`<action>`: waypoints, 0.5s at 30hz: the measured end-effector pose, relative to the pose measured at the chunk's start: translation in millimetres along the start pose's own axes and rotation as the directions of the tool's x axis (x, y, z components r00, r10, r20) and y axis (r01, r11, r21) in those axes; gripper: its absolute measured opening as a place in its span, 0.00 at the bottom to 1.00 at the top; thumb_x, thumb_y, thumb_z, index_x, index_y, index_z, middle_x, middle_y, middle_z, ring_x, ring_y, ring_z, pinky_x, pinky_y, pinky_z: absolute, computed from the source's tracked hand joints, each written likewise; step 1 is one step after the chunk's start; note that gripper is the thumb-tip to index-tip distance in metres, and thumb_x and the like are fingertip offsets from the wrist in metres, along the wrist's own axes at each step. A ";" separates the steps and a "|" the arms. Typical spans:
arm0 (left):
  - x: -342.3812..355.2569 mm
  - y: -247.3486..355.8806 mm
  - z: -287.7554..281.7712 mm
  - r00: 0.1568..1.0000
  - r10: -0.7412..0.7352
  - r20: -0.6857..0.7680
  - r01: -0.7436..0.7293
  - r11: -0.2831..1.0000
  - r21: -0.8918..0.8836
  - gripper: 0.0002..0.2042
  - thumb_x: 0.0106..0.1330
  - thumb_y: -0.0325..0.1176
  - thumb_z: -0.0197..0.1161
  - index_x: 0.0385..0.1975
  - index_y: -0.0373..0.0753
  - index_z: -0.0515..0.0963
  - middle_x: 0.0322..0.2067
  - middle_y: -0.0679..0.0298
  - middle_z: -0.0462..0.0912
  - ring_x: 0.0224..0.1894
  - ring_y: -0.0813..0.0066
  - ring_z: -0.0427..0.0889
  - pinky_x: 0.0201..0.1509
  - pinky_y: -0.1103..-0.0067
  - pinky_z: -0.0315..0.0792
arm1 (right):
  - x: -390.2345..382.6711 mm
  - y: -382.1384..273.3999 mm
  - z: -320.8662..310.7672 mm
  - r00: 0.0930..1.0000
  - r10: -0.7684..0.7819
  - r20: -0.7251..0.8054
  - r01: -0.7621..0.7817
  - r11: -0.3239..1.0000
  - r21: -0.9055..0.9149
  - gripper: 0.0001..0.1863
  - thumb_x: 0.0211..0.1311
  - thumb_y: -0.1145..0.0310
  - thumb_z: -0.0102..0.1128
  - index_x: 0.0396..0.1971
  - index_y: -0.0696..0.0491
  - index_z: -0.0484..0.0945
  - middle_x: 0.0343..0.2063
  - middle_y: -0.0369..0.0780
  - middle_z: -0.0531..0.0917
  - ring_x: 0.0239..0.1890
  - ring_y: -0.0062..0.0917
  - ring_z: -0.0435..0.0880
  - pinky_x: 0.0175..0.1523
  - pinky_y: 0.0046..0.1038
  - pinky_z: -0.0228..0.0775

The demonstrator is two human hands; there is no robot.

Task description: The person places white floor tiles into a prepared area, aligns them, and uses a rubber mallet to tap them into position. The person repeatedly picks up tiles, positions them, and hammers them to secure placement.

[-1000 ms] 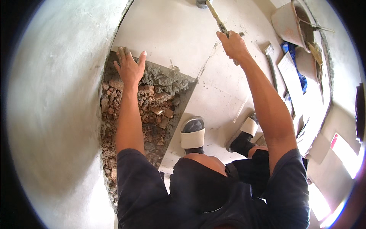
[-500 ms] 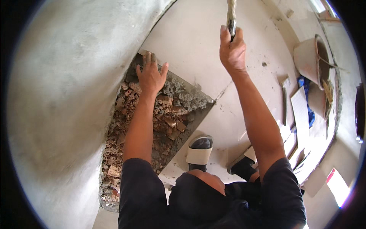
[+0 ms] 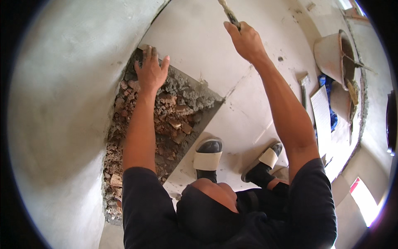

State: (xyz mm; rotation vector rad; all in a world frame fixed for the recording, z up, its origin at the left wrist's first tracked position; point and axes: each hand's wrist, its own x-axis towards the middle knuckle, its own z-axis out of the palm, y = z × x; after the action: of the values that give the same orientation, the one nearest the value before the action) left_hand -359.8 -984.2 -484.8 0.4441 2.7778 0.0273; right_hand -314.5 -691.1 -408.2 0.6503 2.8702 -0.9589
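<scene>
My left hand (image 3: 151,74) has its fingers spread at the edge of a large cream floor tile (image 3: 186,33), over a patch of grey mortar and broken reddish rubble (image 3: 176,124) beside the plastered wall (image 3: 62,103). My right hand (image 3: 246,43), higher up on the right, is closed round a stained tool handle (image 3: 225,9); the tool's head is out of view beyond the upper edge.
My sandalled feet (image 3: 207,162) rest on tiles right of the rubble. Along the right lie a second long-handled tool (image 3: 303,89), a board (image 3: 321,112), crumpled blue material (image 3: 331,116) and two dirty buckets (image 3: 327,58). Walls curve along both sides.
The right hand swung up with the tool, whose grey head has left the view, then shifted slightly left. The left hand stays at the tile edge while the view has shifted.
</scene>
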 end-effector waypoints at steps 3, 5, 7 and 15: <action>0.8 -3.5 1.9 1.000 0.009 0.005 -0.009 1.000 -0.022 0.32 0.72 0.56 0.31 0.69 0.41 0.53 0.71 0.60 0.49 0.73 0.63 0.46 0.73 0.54 0.41 | -81.1 45.8 -3.1 0.939 -0.332 -0.087 0.303 0.921 -0.245 0.21 0.60 0.50 0.62 0.28 0.54 0.70 0.14 0.44 0.77 0.12 0.38 0.77 0.18 0.38 0.69; 0.9 -6.3 3.7 0.999 0.033 -0.035 -0.035 0.998 -0.049 0.32 0.73 0.55 0.31 0.68 0.39 0.56 0.71 0.60 0.50 0.73 0.62 0.49 0.72 0.53 0.42 | -155.8 84.6 -11.5 0.965 -0.258 0.047 0.262 0.945 -0.197 0.21 0.58 0.50 0.64 0.28 0.54 0.70 0.11 0.42 0.76 0.13 0.37 0.78 0.19 0.36 0.70; 0.4 -9.8 4.9 1.000 0.029 -0.010 -0.029 0.999 0.035 0.32 0.72 0.56 0.33 0.65 0.37 0.63 0.70 0.58 0.52 0.71 0.59 0.54 0.72 0.52 0.42 | -227.7 118.4 -20.2 0.973 -0.205 0.110 0.221 0.961 -0.168 0.21 0.54 0.51 0.67 0.29 0.54 0.73 0.14 0.42 0.78 0.16 0.35 0.80 0.21 0.34 0.71; 13.8 -17.3 20.2 0.999 -0.040 -0.006 0.040 0.997 0.071 0.33 0.72 0.57 0.37 0.70 0.42 0.53 0.71 0.59 0.52 0.72 0.59 0.52 0.72 0.54 0.41 | -358.0 210.5 -24.9 0.966 -0.110 0.233 0.163 0.962 -0.221 0.22 0.52 0.48 0.65 0.30 0.52 0.74 0.28 0.40 0.76 0.35 0.34 0.80 0.41 0.34 0.73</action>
State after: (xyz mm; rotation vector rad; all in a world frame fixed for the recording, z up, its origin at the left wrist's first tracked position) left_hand -370.9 -997.1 -509.5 0.4062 2.7982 -0.0807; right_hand 98.7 -659.3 -444.9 0.3075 2.7961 -0.6341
